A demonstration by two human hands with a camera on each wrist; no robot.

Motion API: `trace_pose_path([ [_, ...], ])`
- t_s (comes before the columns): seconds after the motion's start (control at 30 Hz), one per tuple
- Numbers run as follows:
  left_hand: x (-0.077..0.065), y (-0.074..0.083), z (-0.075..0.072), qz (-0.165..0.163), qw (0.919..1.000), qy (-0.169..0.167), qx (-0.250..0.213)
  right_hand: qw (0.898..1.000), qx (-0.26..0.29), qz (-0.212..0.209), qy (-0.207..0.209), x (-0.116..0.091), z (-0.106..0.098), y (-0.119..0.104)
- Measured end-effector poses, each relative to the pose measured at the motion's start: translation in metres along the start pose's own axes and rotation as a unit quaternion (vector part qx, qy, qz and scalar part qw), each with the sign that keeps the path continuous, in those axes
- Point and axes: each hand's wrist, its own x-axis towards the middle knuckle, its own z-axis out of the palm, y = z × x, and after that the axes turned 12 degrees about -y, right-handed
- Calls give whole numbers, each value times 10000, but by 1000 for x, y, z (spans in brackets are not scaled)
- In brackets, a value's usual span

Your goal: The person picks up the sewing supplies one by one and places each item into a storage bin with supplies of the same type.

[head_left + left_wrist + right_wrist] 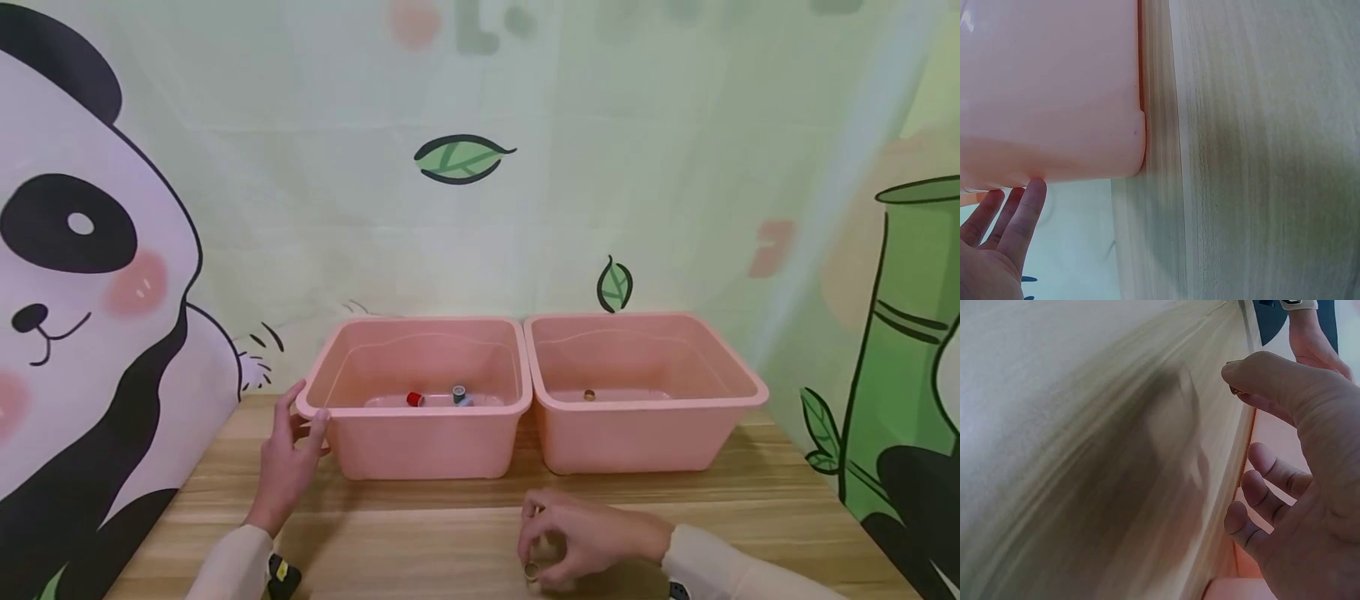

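Note:
My right hand (581, 533) is low over the wooden table, in front of the gap between two pink bins. Its thumb and index finger pinch a small brownish, round-ended piece (532, 571), of which only an edge shows in the right wrist view; the other fingers are loosely bent. At the front left corner of the left pink bin (427, 446), my left hand (288, 458) touches the outside. Its fingers (1022, 219) are fairly straight against the bin's wall in the left wrist view.
Inside the left bin lie a red cylinder (415, 400), a dark one with a pale end (459, 392) and a light blue piece (467, 402). The right pink bin (630, 437) holds a small brownish piece (589, 395). A panda-printed cloth (562, 192) hangs close behind both bins.

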Motion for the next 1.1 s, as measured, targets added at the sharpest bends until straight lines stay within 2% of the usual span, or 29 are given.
trace_pose_path([
  [0.37, 0, -1, 0, -37, 10000, -32, -50, 9999, 78, 37, 55, -5, -10, -2],
  [0.6, 0, 0, 0, -15, 10000, -13, -53, 9998, -81, -47, 173, -6, -17, -4],
  [0.97, 1, 0, 0, -58, 10000, -13, -69, 9989, 233, 354, 190, -15, -36, -13],
  [1.1, 1, 0, 0, -42, 9999, -17, -95, 9988, 75, 430, 215, -18, -41, -14],
])
